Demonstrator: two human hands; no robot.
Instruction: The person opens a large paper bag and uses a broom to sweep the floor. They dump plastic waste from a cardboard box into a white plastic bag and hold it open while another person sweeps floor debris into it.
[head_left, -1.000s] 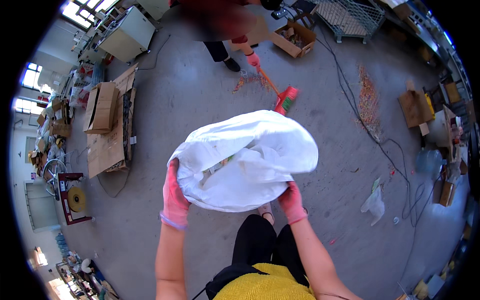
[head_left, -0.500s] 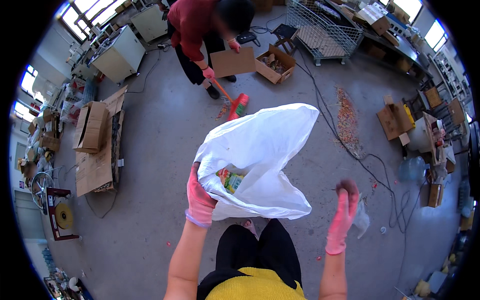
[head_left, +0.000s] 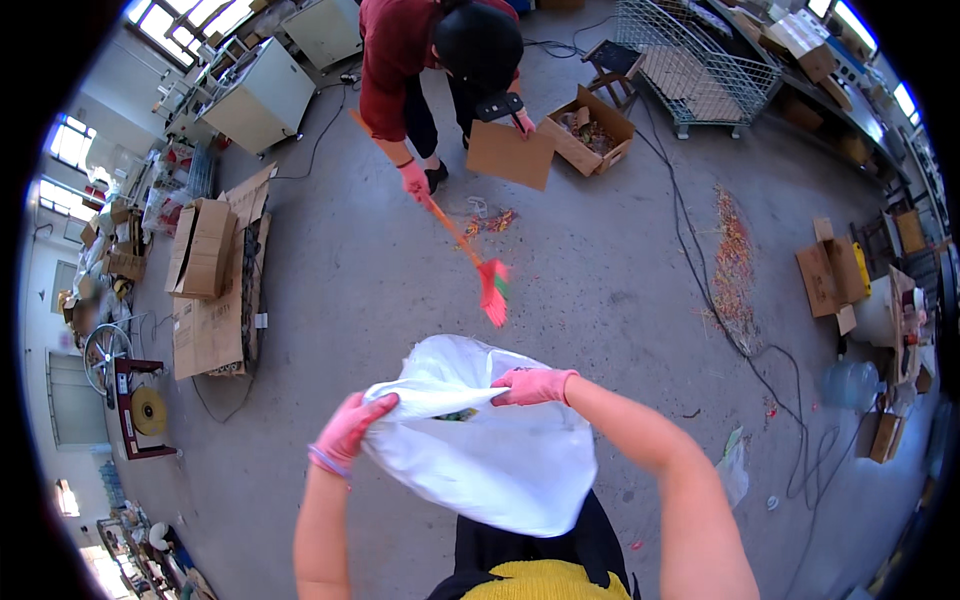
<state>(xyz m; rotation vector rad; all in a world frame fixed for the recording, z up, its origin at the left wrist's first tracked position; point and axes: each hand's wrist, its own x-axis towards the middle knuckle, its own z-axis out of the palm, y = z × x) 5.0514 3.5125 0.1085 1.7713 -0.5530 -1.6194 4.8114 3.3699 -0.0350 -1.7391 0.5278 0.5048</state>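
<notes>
A large white sack (head_left: 500,465) hangs in front of my legs, its mouth gathered between my two pink-gloved hands. My left hand (head_left: 350,430) grips the left side of the rim, with the thumb along the edge. The far rim is pinched in my right hand (head_left: 533,387), which reaches in from the right. A small bit of something green and yellow shows through the opening between them; the rest of the contents is hidden.
Ahead, a person in red (head_left: 395,60) holds an orange-handled broom (head_left: 493,290) and a cardboard sheet (head_left: 510,155). Beside them stands an open box (head_left: 590,135). Debris (head_left: 735,265) and black cables (head_left: 690,235) lie at right, flattened cardboard (head_left: 215,330) at left.
My right hand has come from the right side onto the sack's rim. The sack's wide mouth has dropped and narrowed. The other person's broom has swung toward me.
</notes>
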